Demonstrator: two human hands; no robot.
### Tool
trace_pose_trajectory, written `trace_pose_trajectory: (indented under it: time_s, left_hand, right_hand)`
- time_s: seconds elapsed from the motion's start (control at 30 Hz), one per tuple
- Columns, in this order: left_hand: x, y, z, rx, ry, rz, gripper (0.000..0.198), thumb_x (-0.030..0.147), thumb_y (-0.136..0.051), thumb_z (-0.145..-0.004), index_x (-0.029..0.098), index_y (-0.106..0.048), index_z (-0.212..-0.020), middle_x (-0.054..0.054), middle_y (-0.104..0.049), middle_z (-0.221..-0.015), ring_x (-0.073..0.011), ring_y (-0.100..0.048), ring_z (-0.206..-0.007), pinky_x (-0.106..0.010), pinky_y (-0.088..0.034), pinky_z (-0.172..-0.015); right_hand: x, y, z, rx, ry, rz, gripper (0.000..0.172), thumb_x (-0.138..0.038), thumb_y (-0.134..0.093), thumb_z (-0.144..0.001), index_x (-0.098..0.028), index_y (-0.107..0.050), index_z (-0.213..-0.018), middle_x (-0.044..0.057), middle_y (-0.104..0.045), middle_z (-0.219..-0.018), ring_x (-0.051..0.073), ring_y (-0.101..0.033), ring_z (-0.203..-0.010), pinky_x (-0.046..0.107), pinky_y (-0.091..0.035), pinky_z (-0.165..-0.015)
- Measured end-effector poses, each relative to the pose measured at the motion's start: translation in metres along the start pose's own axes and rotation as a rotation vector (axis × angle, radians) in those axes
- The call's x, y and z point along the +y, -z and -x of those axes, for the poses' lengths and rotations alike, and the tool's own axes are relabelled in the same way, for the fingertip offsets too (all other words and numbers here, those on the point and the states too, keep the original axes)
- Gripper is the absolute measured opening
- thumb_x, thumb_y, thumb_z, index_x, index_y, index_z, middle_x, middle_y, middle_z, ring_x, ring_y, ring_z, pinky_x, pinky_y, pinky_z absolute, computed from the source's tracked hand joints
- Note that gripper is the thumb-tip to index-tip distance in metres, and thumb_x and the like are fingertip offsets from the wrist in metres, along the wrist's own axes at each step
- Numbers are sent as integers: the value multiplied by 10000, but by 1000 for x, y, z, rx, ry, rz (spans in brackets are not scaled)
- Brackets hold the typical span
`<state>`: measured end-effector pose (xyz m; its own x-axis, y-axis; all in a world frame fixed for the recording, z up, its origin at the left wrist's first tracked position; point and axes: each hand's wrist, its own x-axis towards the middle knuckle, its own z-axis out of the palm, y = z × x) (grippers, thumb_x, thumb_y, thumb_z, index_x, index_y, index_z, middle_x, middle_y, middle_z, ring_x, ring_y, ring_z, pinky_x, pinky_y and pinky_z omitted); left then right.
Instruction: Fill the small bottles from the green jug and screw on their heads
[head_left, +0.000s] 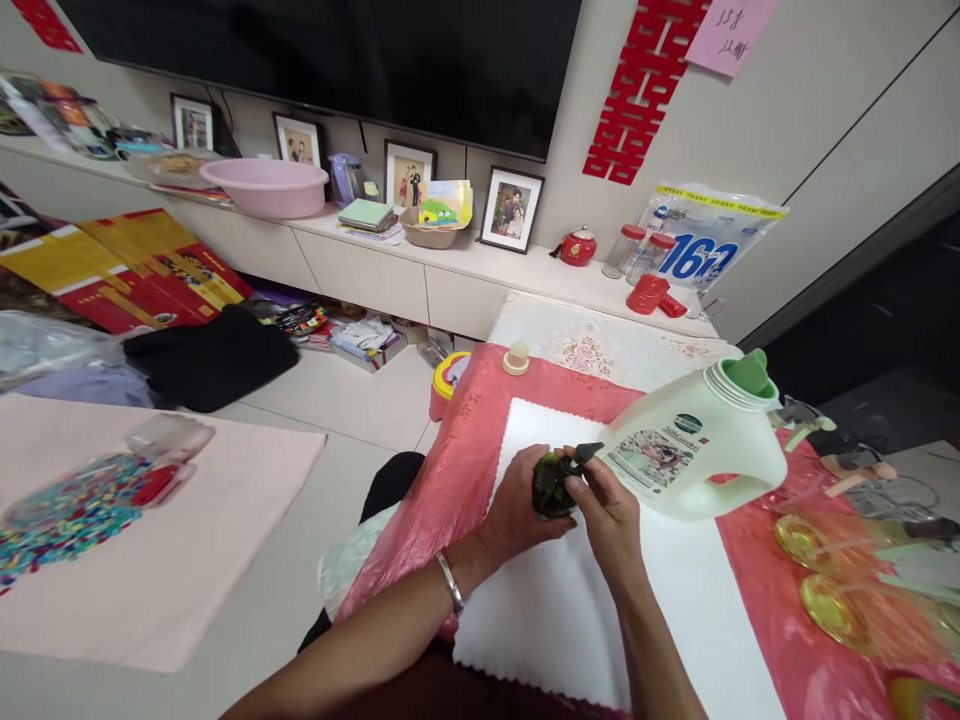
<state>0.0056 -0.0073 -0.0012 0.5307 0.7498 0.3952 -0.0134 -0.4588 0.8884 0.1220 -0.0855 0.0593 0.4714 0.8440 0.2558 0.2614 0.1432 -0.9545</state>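
Observation:
My left hand is wrapped round a small dark green pump bottle above the white cloth. At the bottle's neck, the fingers of my right hand are closed on its black pump head. Just right of my hands stands a large pale green detergent jug, its mouth uncovered and a green piece sticking up there. A small cream cap sits on the red table cover beyond my left hand.
Several yellowish clear bottles lie along the table's right side. At the left, a pink-covered surface bears many colourful small pieces. Behind, a low cabinet holds a pink basin, photo frames and lidded jars.

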Motion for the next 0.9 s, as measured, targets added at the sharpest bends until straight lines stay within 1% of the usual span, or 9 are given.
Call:
trace_pose_trajectory:
  time_s: [0.2, 0.3, 0.37, 0.47, 0.57, 0.67, 0.73, 0.8, 0.9]
  left_hand:
    - [-1, -1, 2, 12, -25, -5, 855, 349, -876, -601, 242, -435, -1326, -94, -580, -1299, -317, -573, -1240, -527, -477, -1085]
    - [0, -1, 1, 7, -11, -28, 876, 385, -867, -601, 230, -419, -1338, -108, -575, -1310, -327, -571, -1250, -545, -474, -1090]
    - [1, -1, 0, 3, -9, -37, 840, 400, -860, -606, 227, -443, -1314, -107, -591, -1279, -329, -585, -1225, -543, -490, -1070]
    - [1, -2, 0, 14, -38, -37, 767, 405, -852, -620, 227, -486, -1270, -98, -618, -1221, -325, -608, -1177, -535, -509, -1045]
    - [-2, -3, 0, 48, -38, -15, 828, 424, -858, -603, 208, -467, -1301, -118, -605, -1257, -334, -607, -1182, -545, -509, -1051]
    - [-4, -4, 0, 25, -8, 3, 819, 400, -881, -562, 214, -501, -1264, -105, -618, -1243, -328, -614, -1151, -537, -516, -1042]
    - [-4, -4, 0, 5, 3, 6, 819, 371, -900, -530, 223, -521, -1240, -92, -627, -1228, -321, -612, -1140, -528, -514, -1045]
    - [-4, -4, 0, 9, 12, 1, 846, 364, -911, -507, 225, -522, -1245, -91, -626, -1225, -323, -604, -1147, -524, -504, -1058]
    - [-3, -4, 0, 20, 6, 1, 812, 379, -901, -518, 223, -532, -1225, -87, -630, -1186, -320, -606, -1124, -511, -502, -1047]
  right_hand:
    - [1, 0, 1, -23, 40, 71, 352, -452, -683, -933, -205, -723, -1180, 58, -635, -1230, 211, -604, -1170, 315, -502, -1023]
    - [8, -2, 3, 7, 44, 92, 355, -462, -696, -923, -189, -714, -1149, 66, -638, -1193, 211, -614, -1132, 317, -510, -991]
    - [14, -4, 3, 34, 47, 96, 360, -461, -705, -918, -176, -699, -1139, 72, -641, -1164, 205, -622, -1100, 320, -512, -983]
    - [17, -7, 2, 50, 68, 105, 368, -462, -702, -921, -165, -691, -1140, 86, -629, -1185, 205, -616, -1104, 323, -510, -991]
    - [12, -6, 2, 35, 105, 122, 384, -470, -716, -909, -170, -706, -1147, 88, -611, -1233, 209, -591, -1158, 301, -515, -993]
    - [7, 0, 4, -12, 113, 132, 377, -469, -665, -956, -182, -707, -1197, 80, -606, -1275, 206, -578, -1214, 274, -514, -1013]
    - [9, 4, 6, -39, 97, 143, 354, -447, -619, -997, -179, -706, -1210, 76, -628, -1245, 198, -607, -1181, 251, -534, -971]
    - [14, 7, 7, -33, 98, 153, 340, -433, -623, -1000, -172, -709, -1201, 75, -645, -1212, 192, -627, -1141, 236, -544, -935]
    - [20, 5, 4, 0, 140, 155, 352, -435, -660, -972, -177, -701, -1209, 72, -629, -1230, 185, -617, -1138, 237, -528, -966]
